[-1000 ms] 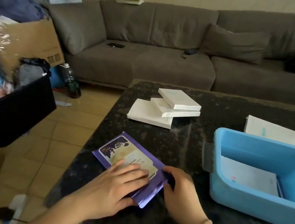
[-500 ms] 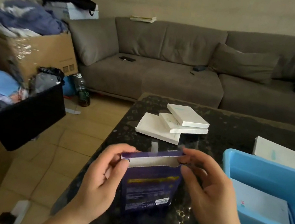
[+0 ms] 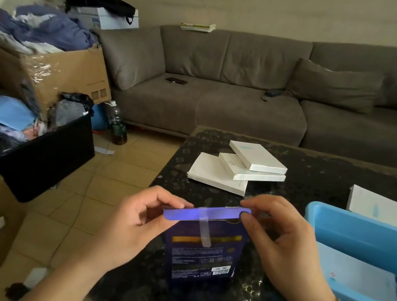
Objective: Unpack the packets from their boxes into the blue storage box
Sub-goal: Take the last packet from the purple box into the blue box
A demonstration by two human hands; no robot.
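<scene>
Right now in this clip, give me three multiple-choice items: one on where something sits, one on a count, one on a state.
1. Where is the blue storage box relative to the purple box?
A. To its right, on the table
B. On the sofa
C. On the floor to its left

2. How many white boxes are in the pile beyond the hands?
A. One
B. Three
C. Five

3. How is the purple box held?
A. Lying flat, untouched
B. Upright, left hand and right hand pinching its top edge
C. Inside the storage box

Answers: 1 A, the blue bin sits on the dark table at the right. 2 B, three overlapping white boxes show. 3 B, fingers of both hands grip the top corners, and a tape strip still crosses the flap.
</scene>
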